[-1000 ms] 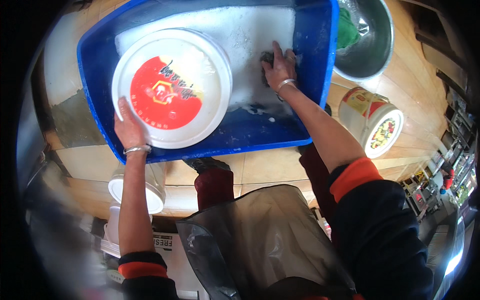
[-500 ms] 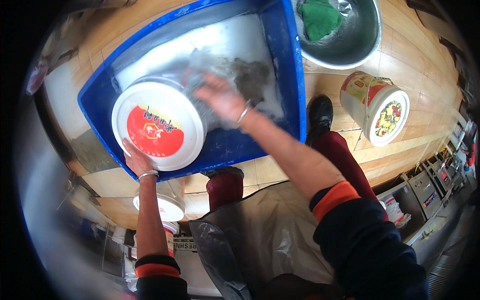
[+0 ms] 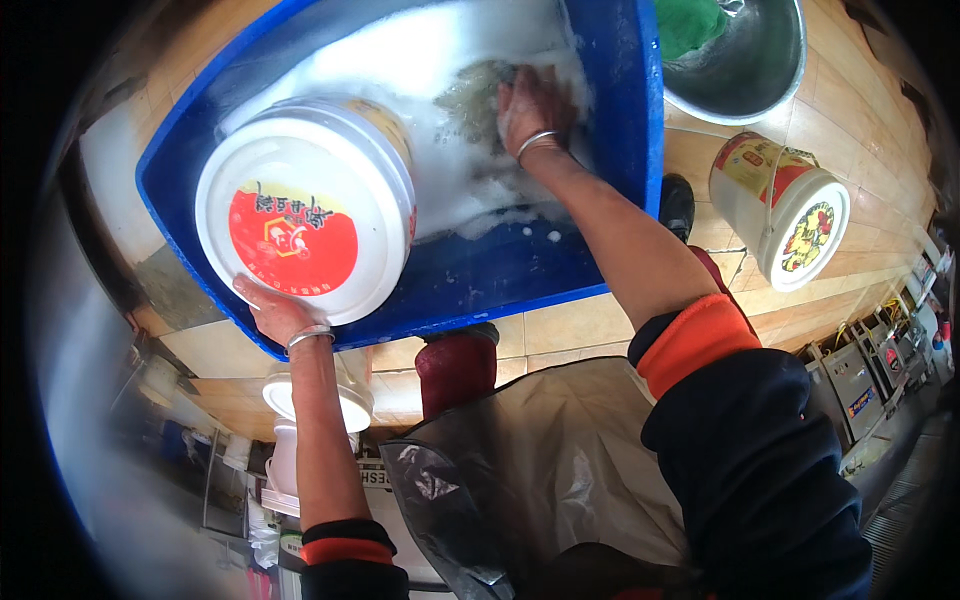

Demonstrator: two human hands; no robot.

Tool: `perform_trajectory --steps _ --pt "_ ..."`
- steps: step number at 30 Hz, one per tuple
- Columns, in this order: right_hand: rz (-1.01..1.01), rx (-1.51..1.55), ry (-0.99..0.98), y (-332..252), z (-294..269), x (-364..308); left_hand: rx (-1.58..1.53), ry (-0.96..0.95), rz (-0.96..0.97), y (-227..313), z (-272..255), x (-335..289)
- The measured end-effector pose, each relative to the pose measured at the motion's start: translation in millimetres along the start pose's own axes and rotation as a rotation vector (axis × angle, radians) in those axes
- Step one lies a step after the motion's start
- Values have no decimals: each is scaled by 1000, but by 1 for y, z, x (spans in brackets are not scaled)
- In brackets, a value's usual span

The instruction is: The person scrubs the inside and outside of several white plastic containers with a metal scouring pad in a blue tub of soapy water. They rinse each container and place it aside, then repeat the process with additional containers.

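A large white plastic bucket [image 3: 385, 135] lies tilted in a blue tub [image 3: 450, 287], its round white end with red and yellow print facing me. My left hand [image 3: 280, 312] grips the lower rim of that end, fingers on its face. White suds [image 3: 400, 60] cover much of the water in the tub. My right hand [image 3: 537, 105] is at the suds on the right, fingers spread and pointing away, beside a murky grey-green patch [image 3: 475, 95]. I cannot make out whether that patch is bare water or something under it. No object shows in the right hand.
A metal basin [image 3: 745, 85] with a green cloth [image 3: 690, 25] stands right of the tub. A printed, handled bucket [image 3: 770, 205] sits on the tiled floor nearby. Another white bucket [image 3: 345, 395] is below the tub's near edge. My shoe [image 3: 677, 205] is close to the tub's right side.
My right hand has moved from beside the bucket, where it was blurred, rightward and away to the suds. The bucket has turned slightly, with my left hand still on its rim. The whole view has shifted.
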State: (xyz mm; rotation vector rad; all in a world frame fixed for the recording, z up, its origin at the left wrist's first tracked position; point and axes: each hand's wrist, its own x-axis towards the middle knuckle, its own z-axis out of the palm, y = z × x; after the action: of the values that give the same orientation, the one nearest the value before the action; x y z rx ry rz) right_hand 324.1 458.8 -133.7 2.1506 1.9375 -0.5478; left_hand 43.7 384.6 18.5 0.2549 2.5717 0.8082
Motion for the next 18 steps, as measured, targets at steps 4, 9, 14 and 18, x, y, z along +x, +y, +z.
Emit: perform_trajectory --steps 4,9,14,18 --pt "45 40 -196 -11 39 -41 -87 121 -126 -13 8 -7" --pt "670 1575 -583 -63 22 -46 -382 -116 -299 -12 16 -24" --pt "412 1878 -444 -102 -50 -32 -409 -148 -383 -1 28 -40" --pt "184 1653 81 -118 -77 -87 -560 -260 -341 -3 30 -37"
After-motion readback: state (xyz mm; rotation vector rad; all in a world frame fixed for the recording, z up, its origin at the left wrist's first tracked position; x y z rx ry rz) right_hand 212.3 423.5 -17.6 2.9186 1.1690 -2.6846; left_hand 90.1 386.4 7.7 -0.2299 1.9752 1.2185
